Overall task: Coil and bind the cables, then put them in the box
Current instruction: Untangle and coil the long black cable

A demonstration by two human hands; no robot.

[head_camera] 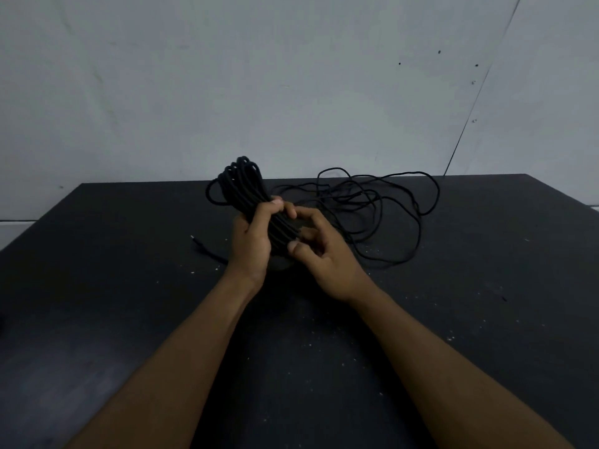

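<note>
Fingers of my left hand are curled tight round the coiled black cable bundle and grip it at its lower half. The bundle is tilted, with its looped upper end leaning away and to the left. Its lower end is hidden behind both hands, so I cannot tell whether it touches the black table.

My right hand sits just beside the bundle on its right side. Its fingers are bent, the thumb lies against the coils, and the index finger arches over toward the left fingertips. I cannot tell whether this hand pinches a strand or only touches the bundle.

Uncoiled cable lies in loose, overlapping loops on the far right part of the table, behind the right hand and reaching the far edge. One cable end rests flat on the table, left of the left hand. White specks are scattered over the tabletop. A grey wall stands behind it.
</note>
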